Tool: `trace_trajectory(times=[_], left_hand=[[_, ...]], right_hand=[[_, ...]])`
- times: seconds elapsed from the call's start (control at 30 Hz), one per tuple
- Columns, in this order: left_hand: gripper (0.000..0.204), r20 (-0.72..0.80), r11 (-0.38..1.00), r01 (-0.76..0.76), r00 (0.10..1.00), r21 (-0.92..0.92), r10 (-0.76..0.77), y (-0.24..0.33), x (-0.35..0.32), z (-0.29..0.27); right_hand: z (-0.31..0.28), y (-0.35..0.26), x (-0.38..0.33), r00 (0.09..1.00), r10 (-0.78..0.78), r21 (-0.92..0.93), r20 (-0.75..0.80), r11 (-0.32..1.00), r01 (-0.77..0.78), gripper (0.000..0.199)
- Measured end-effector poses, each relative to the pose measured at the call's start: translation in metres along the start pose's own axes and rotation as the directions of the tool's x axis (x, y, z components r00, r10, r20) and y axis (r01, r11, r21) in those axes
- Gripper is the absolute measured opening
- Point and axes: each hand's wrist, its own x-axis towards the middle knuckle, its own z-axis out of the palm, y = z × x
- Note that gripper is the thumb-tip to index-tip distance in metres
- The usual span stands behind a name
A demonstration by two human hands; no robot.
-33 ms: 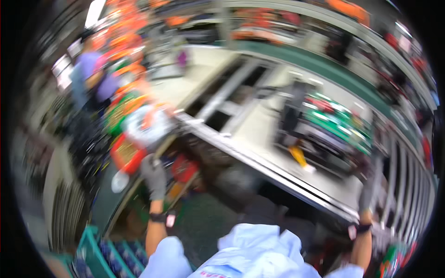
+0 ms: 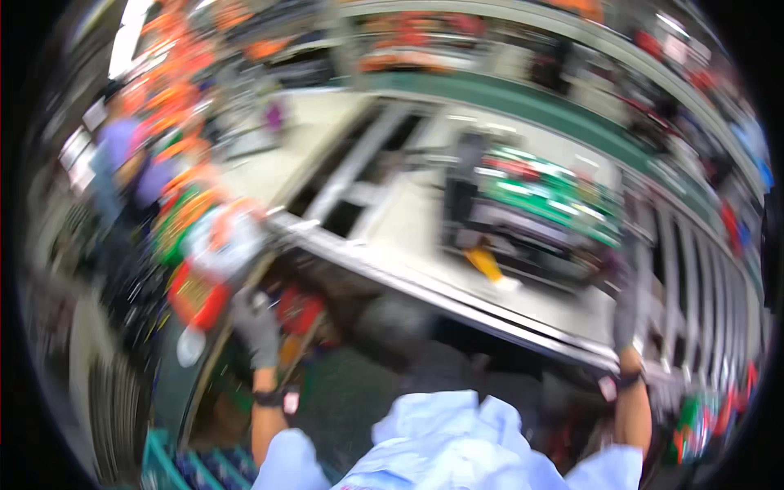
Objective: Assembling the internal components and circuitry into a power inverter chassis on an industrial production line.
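Observation:
My left hand (image 2: 256,327), in a grey glove, is beside a red bin (image 2: 196,298) at the left end of the bench. Its fingers are smeared by motion, and whether they hold anything does not show. To the right, my gloved right hand (image 2: 625,302) reaches along the right side of a dark fixture bearing a green, board-like piece (image 2: 543,192). Motion blur hides those fingers too; whether they touch the fixture cannot be made out. From the fixture's front a yellow-orange part (image 2: 483,263) sticks out.
A metal rail (image 2: 425,292) edges the pale bench (image 2: 400,229). Metal rollers (image 2: 694,294) run along the right. White and orange bundles (image 2: 224,237) lie at the left, with a person in purple (image 2: 135,159) beyond. Teal crates (image 2: 175,461) stand at lower left.
The whole view has swung, so the bench and fixture appear farther left. Both hands keep about the same places beside the red bin and the fixture.

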Motion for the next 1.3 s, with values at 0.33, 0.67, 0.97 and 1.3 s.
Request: trace_trajectory(times=[0.33, 0.67, 0.97, 1.3], left_hand=[[0.035, 0.461, 0.960, -0.119, 0.857, -0.255, 0.229, 0.095, -0.071, 0.136], [0.043, 0.432, 0.972, -0.190, 0.871, -0.141, 0.233, 0.179, -0.096, 0.109], [0.039, 0.429, 0.978, -0.122, 0.885, -0.167, 0.183, 0.117, -0.062, 0.120], [0.021, 0.415, 0.928, 0.223, 0.906, -0.299, -0.084, 0.110, -0.083, 0.100]], right_hand=[[-0.145, -0.059, -0.165, 0.695, -0.418, -0.423, -0.585, 0.889, 0.178, 0.006], [-0.412, 0.103, -0.260, 0.526, 0.062, -0.344, -0.848, 0.691, -0.636, 0.033], [-0.434, 0.213, -0.265, 0.793, 0.362, 0.207, -0.490, 0.932, -0.298, 0.034], [-0.348, 0.222, -0.113, 0.893, 0.355, 0.587, 0.277, 0.673, -0.450, 0.043]])
